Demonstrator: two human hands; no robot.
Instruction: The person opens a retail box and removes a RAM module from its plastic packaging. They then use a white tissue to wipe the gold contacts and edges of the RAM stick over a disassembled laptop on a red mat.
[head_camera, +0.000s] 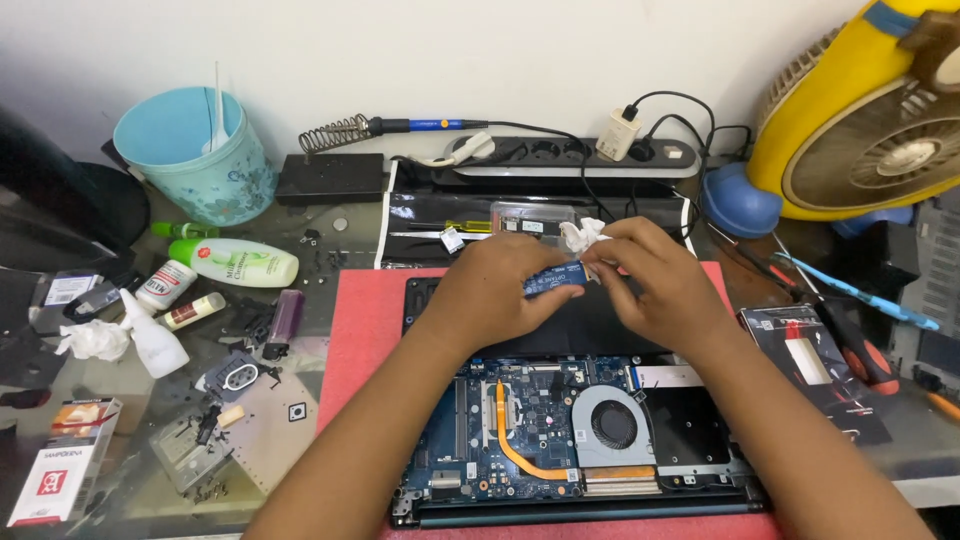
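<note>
Small home electronics repair bench. Opened laptop (580, 430) with bare circuit board below the hands, soldering iron (385, 127) and power strip (570, 155) beyond them, glue bottles (155, 335) and loose parts on the cluttered table (300, 400) left of them.

We are looking down at the opened black laptop with bare blue circuit board (560, 430) lying on the flat red mat (360, 330). At twelve o'clock, the long black power strip (570, 155) is sitting behind it. At ten o'clock the pale blue plastic bucket (195, 155) is standing; at two o'clock, the round yellow fan (860, 120).
</note>
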